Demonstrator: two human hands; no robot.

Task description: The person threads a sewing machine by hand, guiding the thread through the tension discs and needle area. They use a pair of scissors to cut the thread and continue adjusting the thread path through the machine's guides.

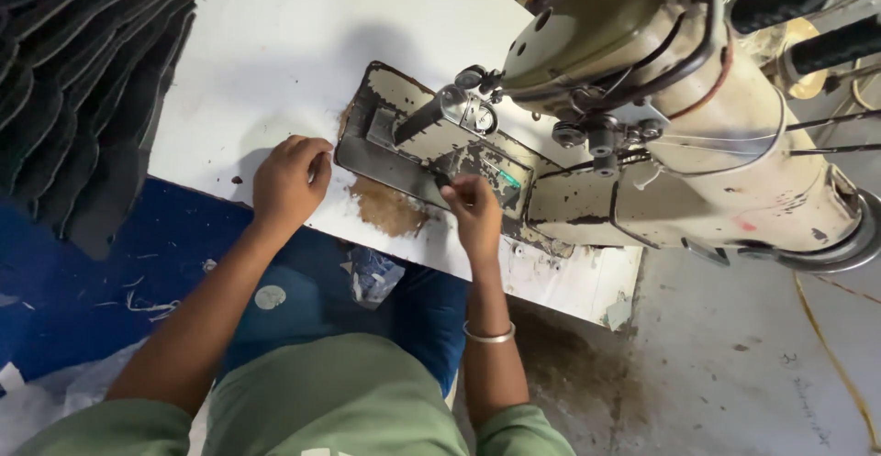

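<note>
Left hand [290,181] lies on the white table [275,43], fingers curled inward, knuckles up, at the left corner of the plate [404,149]; whether it pinches anything cannot be told, its fingertips being turned under; it touches the table top and sits just beside the plate's edge.

Right hand [474,210] is at the front edge of the plate, fingers pressed together around a small dark tool [444,181]; the tool's tip rests on the plate, near a short green item [507,177] lying on the same surface; a metal bangle [488,334] circles the right wrist.

The plate is worn, its paint chipped, set into the table below the head of the sewing machine [679,126]; the machine is cream-coloured, stained, and tilts away to the right; thin threads [826,135] run along its arm.

A brown bare patch [387,206] shows on the table between the two hands; a stack of dark fabric [83,89] lies at the far left, well apart from both hands; blue trousers [312,282] show below the table edge.
</note>
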